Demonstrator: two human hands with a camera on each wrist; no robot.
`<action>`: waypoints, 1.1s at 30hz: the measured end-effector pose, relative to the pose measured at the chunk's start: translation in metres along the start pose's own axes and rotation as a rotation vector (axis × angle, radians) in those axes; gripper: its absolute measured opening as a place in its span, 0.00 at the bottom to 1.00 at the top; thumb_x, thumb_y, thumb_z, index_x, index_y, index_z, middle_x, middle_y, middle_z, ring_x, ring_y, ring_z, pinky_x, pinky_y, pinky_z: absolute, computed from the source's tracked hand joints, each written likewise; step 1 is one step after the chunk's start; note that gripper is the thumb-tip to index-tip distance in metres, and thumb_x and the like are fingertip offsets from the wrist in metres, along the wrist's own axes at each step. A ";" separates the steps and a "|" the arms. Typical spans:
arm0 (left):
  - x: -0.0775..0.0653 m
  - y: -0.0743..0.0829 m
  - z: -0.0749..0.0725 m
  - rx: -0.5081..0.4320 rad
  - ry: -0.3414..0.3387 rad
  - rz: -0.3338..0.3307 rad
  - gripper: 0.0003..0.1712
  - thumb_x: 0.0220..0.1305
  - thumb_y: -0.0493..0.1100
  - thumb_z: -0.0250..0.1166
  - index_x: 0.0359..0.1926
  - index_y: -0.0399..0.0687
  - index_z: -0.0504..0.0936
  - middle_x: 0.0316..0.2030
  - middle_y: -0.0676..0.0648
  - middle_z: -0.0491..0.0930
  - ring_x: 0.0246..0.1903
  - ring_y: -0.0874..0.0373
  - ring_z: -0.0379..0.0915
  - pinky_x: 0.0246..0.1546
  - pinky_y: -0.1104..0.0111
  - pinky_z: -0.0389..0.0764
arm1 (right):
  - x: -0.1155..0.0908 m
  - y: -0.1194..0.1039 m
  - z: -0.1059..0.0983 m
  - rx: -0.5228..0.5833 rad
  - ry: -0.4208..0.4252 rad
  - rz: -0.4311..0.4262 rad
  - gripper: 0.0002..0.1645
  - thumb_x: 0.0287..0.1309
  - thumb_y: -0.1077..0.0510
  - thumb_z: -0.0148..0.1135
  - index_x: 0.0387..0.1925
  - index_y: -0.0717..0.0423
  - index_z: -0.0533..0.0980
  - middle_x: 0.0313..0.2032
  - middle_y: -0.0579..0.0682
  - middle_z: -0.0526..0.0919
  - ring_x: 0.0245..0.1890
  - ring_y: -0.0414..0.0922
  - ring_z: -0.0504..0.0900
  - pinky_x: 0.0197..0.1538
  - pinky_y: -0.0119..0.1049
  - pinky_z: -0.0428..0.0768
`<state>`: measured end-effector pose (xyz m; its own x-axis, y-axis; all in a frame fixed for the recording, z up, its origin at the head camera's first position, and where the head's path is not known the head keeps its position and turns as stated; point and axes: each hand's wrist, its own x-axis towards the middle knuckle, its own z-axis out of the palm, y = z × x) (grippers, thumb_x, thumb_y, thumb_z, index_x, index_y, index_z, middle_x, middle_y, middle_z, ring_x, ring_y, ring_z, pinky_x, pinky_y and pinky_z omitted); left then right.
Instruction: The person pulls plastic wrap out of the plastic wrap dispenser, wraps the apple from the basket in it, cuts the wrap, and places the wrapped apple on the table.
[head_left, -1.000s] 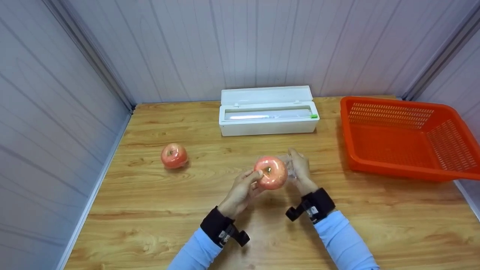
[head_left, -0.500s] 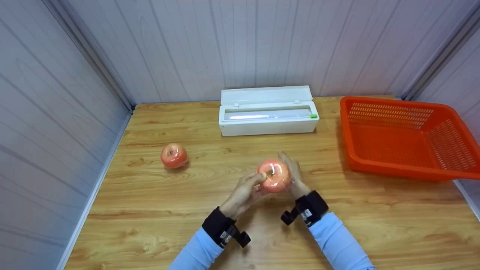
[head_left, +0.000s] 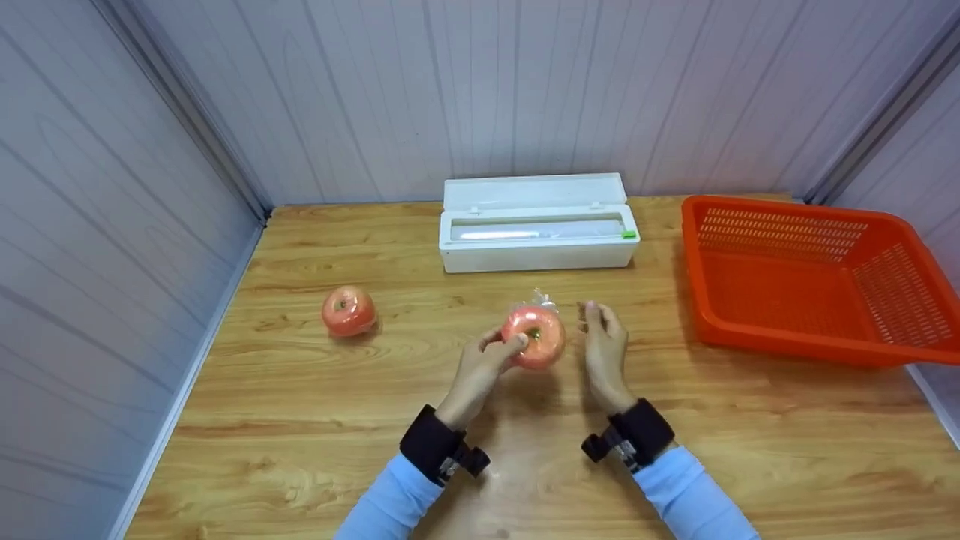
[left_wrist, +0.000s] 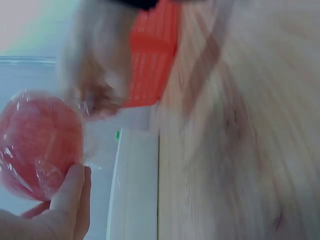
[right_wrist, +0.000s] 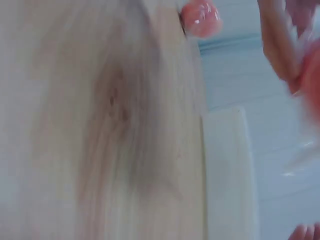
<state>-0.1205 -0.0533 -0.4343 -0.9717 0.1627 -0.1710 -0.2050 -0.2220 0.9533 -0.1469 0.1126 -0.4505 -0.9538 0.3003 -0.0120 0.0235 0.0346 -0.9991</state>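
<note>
My left hand (head_left: 478, 367) holds an apple (head_left: 536, 346) wrapped in clear film, its thumb on top near the stem. A gathered tuft of film (head_left: 541, 300) sticks out from the far side of the fruit. In the left wrist view the wrapped apple (left_wrist: 40, 145) shows creased, shiny film, with the left fingers (left_wrist: 70, 195) under it. Just right of the apple, my right hand (head_left: 606, 352) hovers apart from it, fingers loosely bent around nothing visible. That hand (left_wrist: 97, 70) is blurred in the left wrist view.
Another wrapped apple (head_left: 349, 311) sits on the table to the left. Behind the hands stands a white film dispenser box (head_left: 538, 259) with its lid raised and a roll inside. An orange basket (head_left: 795, 341) occupies the right side, and panelled walls enclose the table (head_left: 300, 450).
The right hand was at the film beside the apple; it has let go and drawn away to the right. The left hand has turned the apple, so the film tuft now points away.
</note>
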 end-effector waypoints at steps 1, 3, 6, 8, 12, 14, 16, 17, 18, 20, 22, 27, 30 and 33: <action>0.001 0.000 0.001 0.026 0.021 0.011 0.30 0.56 0.44 0.64 0.57 0.34 0.69 0.49 0.38 0.73 0.40 0.58 0.76 0.46 0.68 0.79 | -0.004 0.001 0.001 0.016 -0.002 -0.033 0.23 0.67 0.50 0.43 0.48 0.65 0.73 0.44 0.59 0.78 0.42 0.45 0.77 0.52 0.41 0.75; 0.003 -0.001 0.002 0.078 0.052 0.029 0.31 0.55 0.44 0.65 0.58 0.36 0.68 0.47 0.39 0.72 0.38 0.58 0.75 0.43 0.68 0.79 | -0.012 0.002 0.003 0.049 -0.048 -0.064 0.23 0.68 0.52 0.43 0.50 0.67 0.72 0.48 0.62 0.78 0.47 0.46 0.77 0.53 0.37 0.75; 0.004 -0.001 0.003 0.169 0.061 0.073 0.30 0.56 0.44 0.64 0.57 0.37 0.66 0.46 0.38 0.73 0.41 0.54 0.74 0.43 0.67 0.79 | -0.017 0.001 0.010 0.096 -0.068 -0.062 0.23 0.69 0.53 0.41 0.52 0.68 0.71 0.51 0.62 0.77 0.50 0.44 0.76 0.52 0.28 0.74; 0.004 -0.003 0.004 0.223 0.050 0.103 0.29 0.57 0.43 0.64 0.56 0.35 0.67 0.48 0.36 0.74 0.45 0.50 0.74 0.46 0.65 0.78 | -0.019 0.002 0.013 0.120 -0.037 -0.044 0.23 0.69 0.55 0.39 0.52 0.68 0.70 0.52 0.62 0.76 0.52 0.45 0.75 0.53 0.26 0.73; 0.000 -0.006 0.006 0.335 0.031 0.171 0.36 0.50 0.42 0.70 0.58 0.32 0.66 0.53 0.35 0.71 0.52 0.46 0.70 0.51 0.64 0.76 | -0.021 0.002 0.016 0.141 -0.005 -0.009 0.22 0.70 0.58 0.37 0.53 0.69 0.68 0.55 0.63 0.73 0.57 0.49 0.71 0.59 0.32 0.70; -0.001 -0.007 0.006 0.411 0.043 0.223 0.42 0.44 0.44 0.74 0.58 0.33 0.66 0.54 0.36 0.70 0.53 0.47 0.70 0.51 0.66 0.76 | -0.023 0.002 0.017 0.138 -0.005 0.000 0.22 0.70 0.58 0.36 0.54 0.70 0.67 0.57 0.64 0.71 0.59 0.52 0.69 0.63 0.37 0.67; -0.002 -0.009 0.007 0.480 0.069 0.284 0.46 0.39 0.46 0.76 0.58 0.33 0.66 0.53 0.37 0.71 0.51 0.48 0.72 0.49 0.68 0.77 | -0.025 0.003 0.018 0.142 -0.010 0.010 0.22 0.70 0.58 0.36 0.56 0.69 0.66 0.58 0.64 0.70 0.61 0.53 0.67 0.65 0.41 0.64; -0.003 -0.010 0.007 0.509 0.083 0.312 0.46 0.38 0.47 0.76 0.59 0.34 0.67 0.52 0.38 0.72 0.50 0.49 0.73 0.47 0.70 0.78 | -0.025 0.005 0.018 0.151 -0.018 0.013 0.23 0.70 0.57 0.36 0.57 0.69 0.65 0.59 0.64 0.69 0.61 0.54 0.66 0.66 0.43 0.63; -0.003 -0.011 0.007 0.533 0.100 0.329 0.46 0.38 0.48 0.76 0.58 0.34 0.67 0.51 0.39 0.73 0.48 0.50 0.74 0.46 0.71 0.78 | -0.024 0.008 0.018 0.168 -0.027 0.019 0.24 0.70 0.56 0.37 0.57 0.69 0.66 0.59 0.64 0.69 0.61 0.54 0.66 0.66 0.44 0.63; -0.005 -0.012 0.007 0.552 0.122 0.346 0.46 0.38 0.50 0.76 0.58 0.36 0.68 0.50 0.40 0.75 0.46 0.52 0.75 0.44 0.73 0.78 | -0.017 0.026 0.017 0.249 -0.063 0.039 0.26 0.69 0.51 0.39 0.59 0.66 0.66 0.59 0.60 0.71 0.61 0.50 0.67 0.65 0.41 0.64; -0.006 -0.014 0.007 0.570 0.129 0.356 0.46 0.39 0.52 0.75 0.59 0.36 0.69 0.50 0.41 0.76 0.45 0.53 0.76 0.44 0.74 0.78 | -0.008 0.047 0.016 0.329 -0.099 0.066 0.29 0.68 0.46 0.41 0.59 0.62 0.67 0.57 0.54 0.74 0.59 0.45 0.69 0.63 0.37 0.66; -0.008 -0.015 0.008 0.636 0.125 0.370 0.47 0.40 0.58 0.73 0.58 0.38 0.70 0.49 0.43 0.77 0.44 0.55 0.76 0.42 0.74 0.79 | -0.008 0.050 0.016 0.434 -0.127 0.139 0.30 0.68 0.45 0.40 0.62 0.61 0.65 0.60 0.52 0.70 0.61 0.42 0.67 0.64 0.32 0.64; -0.011 -0.013 0.008 0.668 0.125 0.378 0.47 0.39 0.60 0.73 0.57 0.38 0.71 0.48 0.43 0.77 0.44 0.55 0.77 0.41 0.74 0.79 | -0.022 0.019 0.015 0.437 -0.152 0.181 0.29 0.70 0.49 0.35 0.63 0.65 0.61 0.60 0.55 0.69 0.60 0.44 0.67 0.64 0.34 0.64; -0.013 -0.010 0.010 0.693 0.111 0.397 0.46 0.39 0.59 0.73 0.56 0.39 0.72 0.48 0.43 0.77 0.44 0.55 0.77 0.41 0.74 0.79 | -0.023 0.006 0.011 0.467 -0.206 0.255 0.26 0.70 0.48 0.33 0.56 0.57 0.70 0.52 0.49 0.76 0.52 0.40 0.72 0.57 0.31 0.69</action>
<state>-0.1047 -0.0438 -0.4396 -0.9702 0.0920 0.2241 0.2420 0.4101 0.8794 -0.1282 0.0958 -0.4565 -0.9752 0.0501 -0.2157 0.1701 -0.4540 -0.8746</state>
